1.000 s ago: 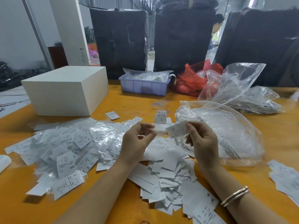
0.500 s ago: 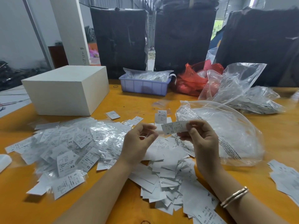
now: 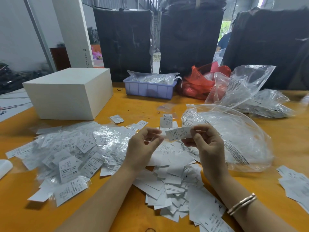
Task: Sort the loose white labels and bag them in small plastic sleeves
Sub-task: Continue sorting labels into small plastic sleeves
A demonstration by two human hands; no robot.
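Observation:
My right hand [image 3: 207,144] pinches one printed white label [image 3: 178,133] by its right end and holds it level above the table. My left hand [image 3: 143,144] is just left of it, thumb and curled fingertips pinching what looks like a small clear sleeve [image 3: 145,140], barely visible. Under both hands lies a heap of loose white labels [image 3: 175,181]. To the left spreads a pile of labels in clear sleeves [image 3: 75,153], marked XS, S and XL. One sleeved XL label [image 3: 166,121] lies just beyond my hands.
A large clear plastic bag [image 3: 234,139] lies right of my hands, with more labels [image 3: 294,181] at the right edge. Farther back are a white box [image 3: 70,92], a lilac bin [image 3: 148,89], a red bag [image 3: 197,82], crumpled clear bags [image 3: 250,91] and black wrapped bundles [image 3: 123,41].
My right hand has lifted the label a little and turned it level, bringing its free end closer to my left fingertips. My left hand has barely moved.

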